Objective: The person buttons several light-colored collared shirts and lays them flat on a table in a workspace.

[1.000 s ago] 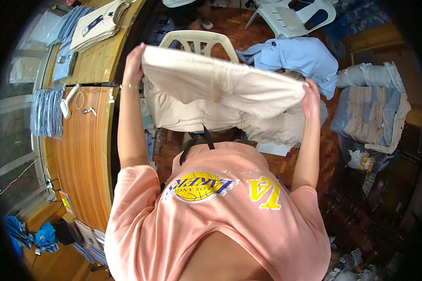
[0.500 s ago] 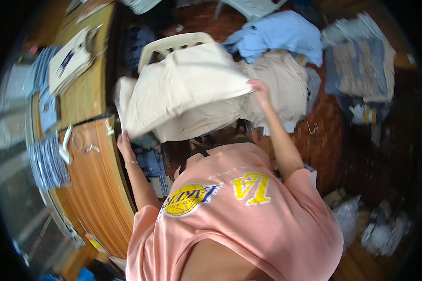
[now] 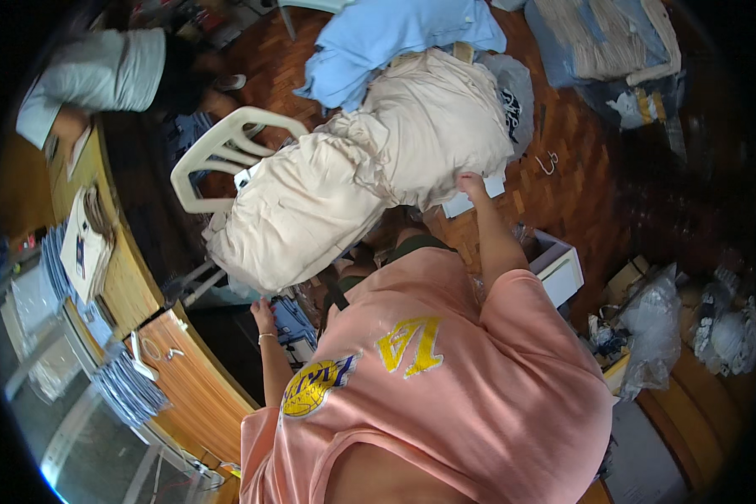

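Cream cloth (image 3: 311,197) lies in soft, bulging folds over a cream plastic chair (image 3: 195,164) in front of me. It meets another rumpled heap of cream fabric (image 3: 445,118) on the right. My right hand (image 3: 472,184) has curled fingers at the near edge of the fabric and appears to pinch it. My left hand (image 3: 263,314) is closed at the cloth's lower left corner, where the edge is blurred; its fingertips are partly hidden. What garment the cloth forms cannot be made out.
Blue cloth (image 3: 403,42) is heaped beyond the cream piles. A wooden cabinet (image 3: 195,353) stands at left, with folded cream garments (image 3: 86,244) on top. Bundled clothes (image 3: 601,42) lie far right, plastic bags (image 3: 653,332) nearer. Another person (image 3: 113,76) bends at upper left.
The cream cloth, held up and spread between both hands before, is now down on the chair and heap. Both hands are lower in the view. Another person has come into view at upper left.
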Motion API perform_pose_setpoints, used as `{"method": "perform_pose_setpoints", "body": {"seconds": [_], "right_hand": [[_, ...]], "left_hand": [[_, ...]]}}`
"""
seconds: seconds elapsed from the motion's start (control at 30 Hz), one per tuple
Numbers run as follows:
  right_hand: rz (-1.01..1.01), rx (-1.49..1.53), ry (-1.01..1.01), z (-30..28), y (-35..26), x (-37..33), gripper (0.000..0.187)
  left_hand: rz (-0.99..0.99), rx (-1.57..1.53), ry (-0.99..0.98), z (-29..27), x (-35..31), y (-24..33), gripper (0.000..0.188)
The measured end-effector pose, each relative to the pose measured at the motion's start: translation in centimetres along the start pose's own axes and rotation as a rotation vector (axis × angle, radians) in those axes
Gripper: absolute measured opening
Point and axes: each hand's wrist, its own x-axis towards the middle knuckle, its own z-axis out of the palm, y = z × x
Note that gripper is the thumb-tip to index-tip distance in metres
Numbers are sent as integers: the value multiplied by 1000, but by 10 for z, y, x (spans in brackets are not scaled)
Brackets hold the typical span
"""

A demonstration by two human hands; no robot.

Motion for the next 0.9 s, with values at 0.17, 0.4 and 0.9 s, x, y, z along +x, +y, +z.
{"method": "perform_pose_setpoints", "body": {"seconds": [0.17,0.4,0.9], "right_hand": [[-113,271,453,-18,59,58,30],[818,1305,430,-13,-3,30,35],[740,1762,124,-3,55,34,22]], "left_hand": [[271,339,-323,103,-59,101,40],[664,569,-738,265,-87,196,35],[2124,1432,-1169,645,-158,189,18]]}}
